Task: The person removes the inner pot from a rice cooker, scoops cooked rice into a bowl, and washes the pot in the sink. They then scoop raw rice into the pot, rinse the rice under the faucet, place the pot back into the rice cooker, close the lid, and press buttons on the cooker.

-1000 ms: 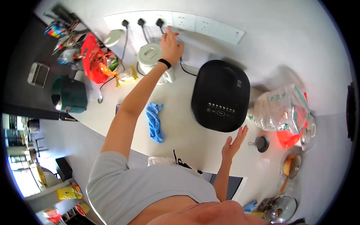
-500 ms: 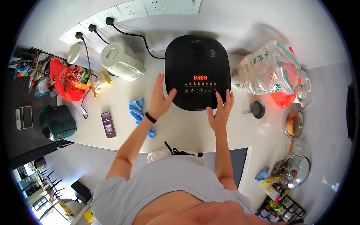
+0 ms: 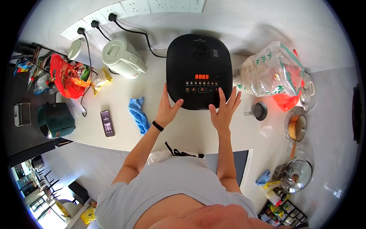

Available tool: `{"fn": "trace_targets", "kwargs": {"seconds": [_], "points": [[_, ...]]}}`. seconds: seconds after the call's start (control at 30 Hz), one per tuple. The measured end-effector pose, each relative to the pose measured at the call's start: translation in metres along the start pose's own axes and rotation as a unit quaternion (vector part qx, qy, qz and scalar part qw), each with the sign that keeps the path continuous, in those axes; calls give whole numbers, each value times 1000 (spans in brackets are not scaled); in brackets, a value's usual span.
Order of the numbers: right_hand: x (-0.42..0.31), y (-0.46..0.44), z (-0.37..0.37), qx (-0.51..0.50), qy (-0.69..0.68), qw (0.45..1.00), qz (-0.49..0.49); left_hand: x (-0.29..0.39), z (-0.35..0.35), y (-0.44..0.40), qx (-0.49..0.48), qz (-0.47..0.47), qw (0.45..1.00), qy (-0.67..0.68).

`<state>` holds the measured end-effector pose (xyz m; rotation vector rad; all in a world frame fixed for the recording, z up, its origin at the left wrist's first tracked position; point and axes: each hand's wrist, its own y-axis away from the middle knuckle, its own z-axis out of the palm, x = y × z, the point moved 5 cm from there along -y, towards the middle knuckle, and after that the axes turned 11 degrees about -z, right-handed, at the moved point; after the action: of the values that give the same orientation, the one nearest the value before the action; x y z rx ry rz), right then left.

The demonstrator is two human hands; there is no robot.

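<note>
A black rice cooker (image 3: 199,57) stands on the white counter, its lid shut and its red display lit with several digits. Small lit icons run in a row below the digits. My left hand (image 3: 167,110) is at the cooker's lower left side, fingers stretched and thumb apart, a black band on the wrist. At the lower right corner is my right hand (image 3: 224,113), fingers spread, one fingertip near the panel's right end. Whether either hand touches the cooker I cannot tell. Neither hand holds anything.
Left of my arms lie a blue cloth (image 3: 139,116) and a phone (image 3: 107,123). A pale green kettle (image 3: 124,59) stands behind them, near plugged-in cords. To the right are a small grey pan (image 3: 260,111), a plastic bag (image 3: 272,70) and a glass-lidded pot (image 3: 296,175).
My left hand has shifted slightly right and down, clear of the blue cloth. My right fingers have spread wider. The whole view has moved slightly.
</note>
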<state>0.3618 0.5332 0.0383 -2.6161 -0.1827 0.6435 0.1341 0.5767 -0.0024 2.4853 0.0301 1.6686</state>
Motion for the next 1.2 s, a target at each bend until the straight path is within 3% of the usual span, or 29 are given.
{"fn": "trace_targets", "kwargs": {"seconds": [0.23, 0.33, 0.63, 0.83, 0.93, 1.2], "points": [[1, 2, 2, 29, -40, 999, -3, -1, 2, 1, -5, -15, 1000, 17], [3, 4, 9, -47, 42, 998, -2, -1, 2, 0, 0, 2, 1000, 21], [0, 1, -1, 22, -25, 999, 3, -2, 2, 1, -5, -6, 1000, 17], [3, 5, 6, -48, 24, 998, 12, -5, 3, 0, 2, 2, 1000, 1], [-5, 1, -1, -15, -33, 999, 11, 1, 2, 2, -3, -11, 1000, 17], [-32, -5, 18, -84, 0, 996, -36, -2, 2, 1, 2, -4, 1000, 10]]}}
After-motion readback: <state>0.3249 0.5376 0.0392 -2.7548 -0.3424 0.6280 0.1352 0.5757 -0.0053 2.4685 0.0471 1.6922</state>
